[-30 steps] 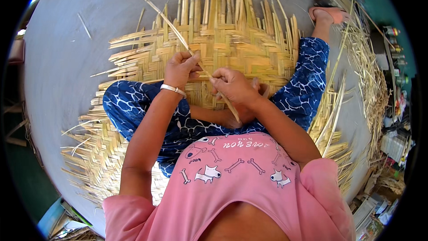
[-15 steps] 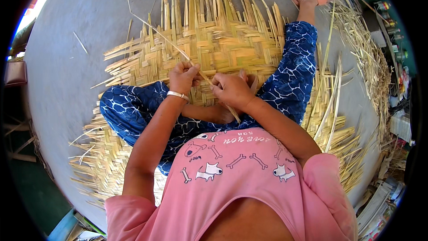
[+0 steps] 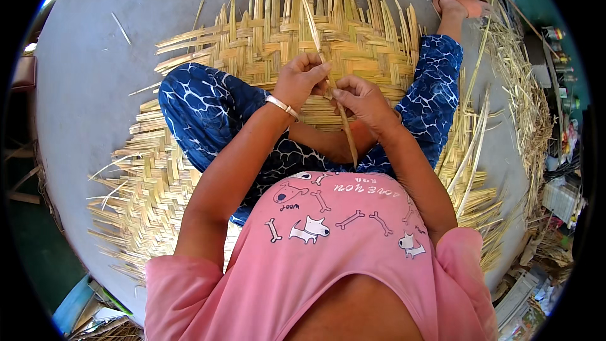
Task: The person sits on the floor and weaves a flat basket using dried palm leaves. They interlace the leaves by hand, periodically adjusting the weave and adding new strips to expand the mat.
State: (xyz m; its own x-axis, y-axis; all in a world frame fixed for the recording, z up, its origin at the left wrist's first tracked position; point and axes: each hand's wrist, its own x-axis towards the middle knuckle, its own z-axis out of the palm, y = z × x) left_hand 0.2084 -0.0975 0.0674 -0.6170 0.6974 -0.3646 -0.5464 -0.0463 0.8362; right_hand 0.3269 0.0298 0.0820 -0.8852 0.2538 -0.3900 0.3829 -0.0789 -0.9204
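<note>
Both hands pinch one long, pale plant strip [image 3: 308,14], which runs from beyond the far mat edge down toward my lap. My left hand [image 3: 302,79], with a pale bangle on the wrist, closes its thumb and fingers on the strip higher up. Just below and to the right, my right hand [image 3: 365,100] is closed on the same strip; its tapering lower end [image 3: 349,136] sticks out under the hand. Beneath them lies a woven mat [image 3: 252,57] of flat yellow-green strips, with loose ends fanning out at the far side. I sit on it, legs folded.
Grey floor [image 3: 132,82] surrounds the mat. Along the right lies a heap of dry stalks [image 3: 521,101], with clutter and small containers behind it. My right foot, in an orange slipper [image 3: 464,5], stretches toward the far right. A brown box-like thing [image 3: 23,72] stands at the left edge.
The held strip has swung from a leftward slant to nearly upright. Both hands have shifted right and slightly away from me, still gripping it. The whole view has also shifted a little.
</note>
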